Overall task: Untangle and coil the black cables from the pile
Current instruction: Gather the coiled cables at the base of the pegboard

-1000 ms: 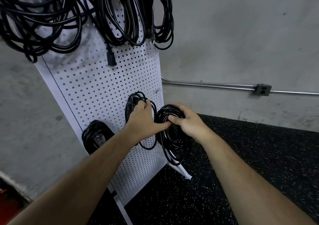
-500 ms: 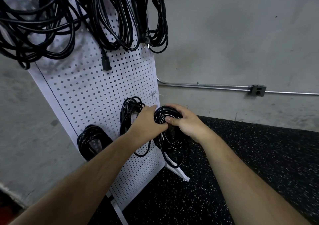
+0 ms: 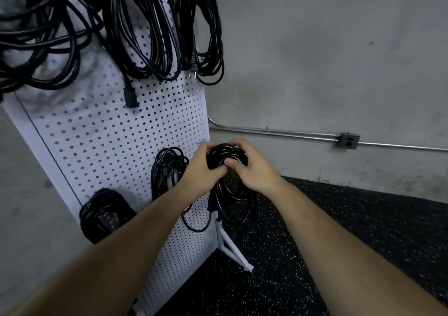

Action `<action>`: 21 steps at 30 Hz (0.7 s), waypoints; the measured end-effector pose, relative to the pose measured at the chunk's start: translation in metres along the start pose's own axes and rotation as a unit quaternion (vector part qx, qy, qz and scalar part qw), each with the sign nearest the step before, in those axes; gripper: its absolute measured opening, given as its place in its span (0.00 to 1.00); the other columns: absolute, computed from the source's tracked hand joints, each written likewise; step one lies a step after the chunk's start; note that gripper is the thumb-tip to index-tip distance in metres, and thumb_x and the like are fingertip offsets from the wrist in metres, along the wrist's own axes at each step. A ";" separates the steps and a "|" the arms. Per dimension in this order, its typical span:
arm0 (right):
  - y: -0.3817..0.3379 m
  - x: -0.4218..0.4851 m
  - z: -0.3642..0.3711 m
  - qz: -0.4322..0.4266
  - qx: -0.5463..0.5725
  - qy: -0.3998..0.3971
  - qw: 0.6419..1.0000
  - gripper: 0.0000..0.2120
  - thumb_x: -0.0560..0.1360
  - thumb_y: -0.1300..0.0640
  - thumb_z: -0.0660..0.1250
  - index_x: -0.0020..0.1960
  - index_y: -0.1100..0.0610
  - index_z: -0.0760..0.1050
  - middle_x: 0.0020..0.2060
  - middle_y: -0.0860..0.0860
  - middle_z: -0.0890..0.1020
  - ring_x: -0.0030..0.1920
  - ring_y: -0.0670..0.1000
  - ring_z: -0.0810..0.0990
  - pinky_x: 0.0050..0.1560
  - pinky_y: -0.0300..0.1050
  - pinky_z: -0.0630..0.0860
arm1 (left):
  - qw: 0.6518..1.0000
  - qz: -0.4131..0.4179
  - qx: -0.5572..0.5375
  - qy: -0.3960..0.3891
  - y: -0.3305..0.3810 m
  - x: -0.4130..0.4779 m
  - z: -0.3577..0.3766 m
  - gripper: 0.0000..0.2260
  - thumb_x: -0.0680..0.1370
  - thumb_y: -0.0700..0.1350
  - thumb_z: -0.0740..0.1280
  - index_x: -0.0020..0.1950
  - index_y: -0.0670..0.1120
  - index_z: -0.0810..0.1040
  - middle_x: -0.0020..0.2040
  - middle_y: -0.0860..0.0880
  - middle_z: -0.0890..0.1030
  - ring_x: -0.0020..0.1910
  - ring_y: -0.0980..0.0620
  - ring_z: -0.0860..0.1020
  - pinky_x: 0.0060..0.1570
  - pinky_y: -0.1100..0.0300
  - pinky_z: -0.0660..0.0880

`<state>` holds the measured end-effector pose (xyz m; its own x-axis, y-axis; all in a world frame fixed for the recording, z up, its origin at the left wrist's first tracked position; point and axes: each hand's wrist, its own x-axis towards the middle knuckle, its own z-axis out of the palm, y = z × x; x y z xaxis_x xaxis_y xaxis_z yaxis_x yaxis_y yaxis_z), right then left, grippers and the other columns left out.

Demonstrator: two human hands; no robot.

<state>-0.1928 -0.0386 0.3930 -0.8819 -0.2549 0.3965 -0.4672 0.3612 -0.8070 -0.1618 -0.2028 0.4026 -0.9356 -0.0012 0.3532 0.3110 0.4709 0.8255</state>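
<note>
A coiled black cable (image 3: 230, 187) hangs at the right edge of a white pegboard (image 3: 101, 145). My left hand (image 3: 201, 170) grips the coil's top from the left. My right hand (image 3: 252, 167) grips it from the right, thumb pressed into the middle of the loops. The coil's lower loops dangle below both hands. Two more black coils, one (image 3: 167, 167) just left of my left hand and another (image 3: 104, 213) lower left, hang on the board. Several long cable bundles (image 3: 150, 31) hang from the board's top.
A loose plug (image 3: 131, 97) dangles from the upper bundles. The pegboard stands on white feet (image 3: 236, 252) on black speckled rubber flooring (image 3: 339, 230). A grey concrete wall carries a metal conduit (image 3: 278, 132) and an outlet box (image 3: 349, 141) at right.
My left hand has moved off the middle coil and onto the right coil's top. Both hands now hold that coil, slightly higher against the board's edge. The view has shifted a little.
</note>
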 end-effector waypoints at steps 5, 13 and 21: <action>0.002 0.035 -0.004 -0.092 -0.062 0.018 0.994 0.19 0.80 0.55 0.68 0.70 0.52 0.74 0.61 0.49 0.80 0.63 0.49 0.76 0.68 0.46 0.71 | 0.996 0.063 0.043 0.048 -0.002 0.035 -0.004 0.19 0.75 0.39 0.74 0.61 0.51 0.73 0.52 0.56 0.79 0.48 0.67 0.78 0.45 0.75 0.71; 0.009 0.073 -0.006 -0.131 -0.095 -0.012 0.987 0.21 0.79 0.59 0.70 0.71 0.55 0.74 0.61 0.52 0.80 0.63 0.48 0.76 0.68 0.39 0.69 | 0.986 0.076 0.114 0.094 -0.026 0.070 0.002 0.18 0.74 0.45 0.71 0.64 0.48 0.76 0.56 0.50 0.76 0.53 0.57 0.75 0.53 0.65 0.74; 0.016 0.103 -0.005 -0.097 -0.124 -0.048 0.986 0.24 0.80 0.63 0.67 0.75 0.52 0.72 0.63 0.56 0.77 0.64 0.49 0.75 0.63 0.24 0.63 | 0.974 0.066 0.167 0.135 -0.035 0.086 0.003 0.14 0.75 0.46 0.72 0.60 0.47 0.79 0.54 0.45 0.75 0.54 0.53 0.71 0.59 0.49 0.76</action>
<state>-0.2919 -0.0545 0.4233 -0.7698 -0.4206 0.4801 -0.6383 0.5020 -0.5836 -0.2536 -0.2168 0.4023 -0.7989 -0.1330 0.5866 0.3105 0.7441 0.5915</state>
